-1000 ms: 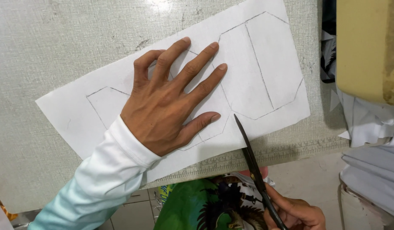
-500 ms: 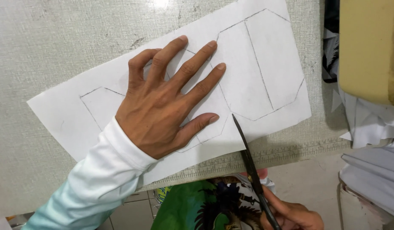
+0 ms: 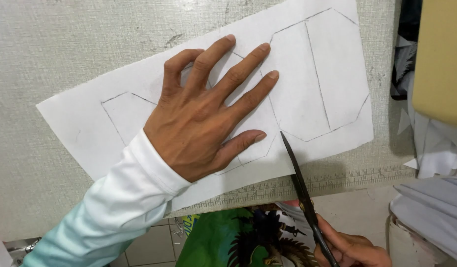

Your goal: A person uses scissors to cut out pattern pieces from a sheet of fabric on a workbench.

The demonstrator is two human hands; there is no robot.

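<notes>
My left hand lies flat and open on the white sheet at mid-frame on the table, my right hand grips the scissors, blades pointing up-left into the sheet's lower edge.

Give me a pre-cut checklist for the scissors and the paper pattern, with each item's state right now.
1. Left hand flat on the white sheet, pinning it to the table: ok.
2. Scissors gripped by the right hand: ok.
3. Blade tip on the sheet near the pencil outline: ok.
4. Thumb apart from the blades: ok, though close.
5. Blades exactly on the drawn line: cannot tell.
6. Sheet flat, no folds: ok.
</notes>
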